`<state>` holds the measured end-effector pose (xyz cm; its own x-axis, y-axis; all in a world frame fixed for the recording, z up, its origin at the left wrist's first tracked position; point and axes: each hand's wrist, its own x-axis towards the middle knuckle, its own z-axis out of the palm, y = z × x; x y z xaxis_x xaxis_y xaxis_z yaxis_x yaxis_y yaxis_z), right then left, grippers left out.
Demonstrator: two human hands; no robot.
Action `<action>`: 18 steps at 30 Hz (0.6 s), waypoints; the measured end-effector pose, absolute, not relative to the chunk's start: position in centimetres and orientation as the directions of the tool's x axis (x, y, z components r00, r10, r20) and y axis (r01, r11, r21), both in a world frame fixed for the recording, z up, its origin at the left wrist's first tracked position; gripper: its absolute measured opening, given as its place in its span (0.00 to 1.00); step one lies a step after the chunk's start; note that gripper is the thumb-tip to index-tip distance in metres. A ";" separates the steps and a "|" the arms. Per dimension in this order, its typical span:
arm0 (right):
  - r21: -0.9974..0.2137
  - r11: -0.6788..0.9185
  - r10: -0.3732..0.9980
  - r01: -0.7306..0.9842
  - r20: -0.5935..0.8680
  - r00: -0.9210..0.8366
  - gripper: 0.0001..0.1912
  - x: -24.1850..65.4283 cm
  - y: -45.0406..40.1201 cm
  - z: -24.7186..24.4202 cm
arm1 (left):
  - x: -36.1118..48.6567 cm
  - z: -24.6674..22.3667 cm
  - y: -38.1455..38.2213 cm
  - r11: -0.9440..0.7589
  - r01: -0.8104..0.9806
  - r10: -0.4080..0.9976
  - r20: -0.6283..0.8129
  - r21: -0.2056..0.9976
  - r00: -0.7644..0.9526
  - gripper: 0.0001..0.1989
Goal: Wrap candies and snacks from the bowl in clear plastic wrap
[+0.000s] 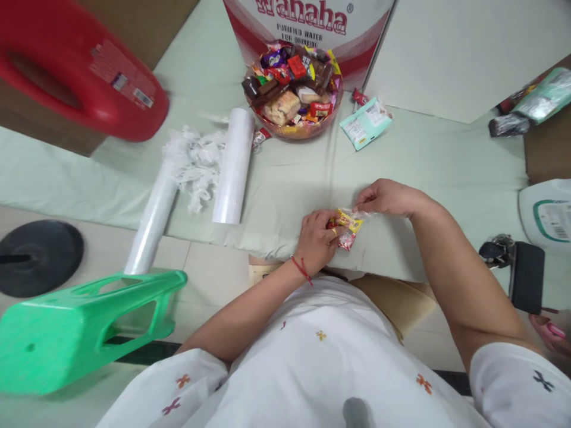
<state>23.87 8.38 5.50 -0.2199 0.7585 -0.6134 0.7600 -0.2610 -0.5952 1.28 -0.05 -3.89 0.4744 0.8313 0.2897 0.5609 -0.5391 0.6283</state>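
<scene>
Near the front edge of the cloth-covered table, my left hand (317,239) has its fingers wrapped round a clear bag of small yellow and red packets (350,223). My right hand (387,198) pinches the clear plastic at the bag's upper right end, with its fingertips pressed together. Farther back stands a clear bowl (297,132) heaped with wrapped sweets and snacks. A mint-green packet (366,123) lies to the right of the bowl, beside a small red wrapped sweet (359,97).
White plastic rolls (234,166) and crumpled plastic (198,160) lie left. A red jug (89,77) and green plastic stool (80,327) are farther left. A Wahaha box (357,44) stands behind the bowl. Keys (497,249) and a black phone (526,276) lie right.
</scene>
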 end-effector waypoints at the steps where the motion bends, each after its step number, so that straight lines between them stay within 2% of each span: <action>1: -0.596 -0.244 0.768 0.765 -0.600 -0.223 0.10 23.7 8.7 5.7 | 1.3 -3.9 0.0 -0.540 0.561 0.830 0.287 0.628 0.478 0.12; 4: -0.657 -0.259 0.859 0.708 -0.492 -0.142 0.11 23.3 9.3 5.9 | 1.2 -3.9 -0.1 -0.544 0.560 0.826 0.284 0.625 0.487 0.13; 8: -0.748 -0.256 0.943 0.613 -0.331 -0.010 0.17 23.7 8.7 5.8 | 1.2 -3.9 -0.1 -0.542 0.558 0.829 0.289 0.629 0.479 0.13; 11: -0.806 -0.137 0.960 0.576 -0.251 -0.123 0.28 25.3 7.0 5.9 | 1.2 -3.8 -0.1 -0.535 0.562 0.831 0.269 0.631 0.487 0.13; 14: -0.818 -0.055 0.911 0.572 -0.275 -0.306 0.51 27.0 5.5 5.7 | 1.3 -3.8 -0.1 -0.537 0.565 0.828 0.264 0.627 0.494 0.13; 15: -0.804 -0.050 0.895 0.593 -0.299 -0.330 0.54 27.3 5.3 5.5 | 1.3 -3.8 -0.1 -0.537 0.565 0.828 0.266 0.627 0.493 0.13; 18: -0.763 -0.127 0.884 0.633 -0.377 -0.277 0.55 26.8 5.6 4.3 | 1.3 -3.9 -0.1 -0.538 0.565 0.829 0.271 0.626 0.489 0.13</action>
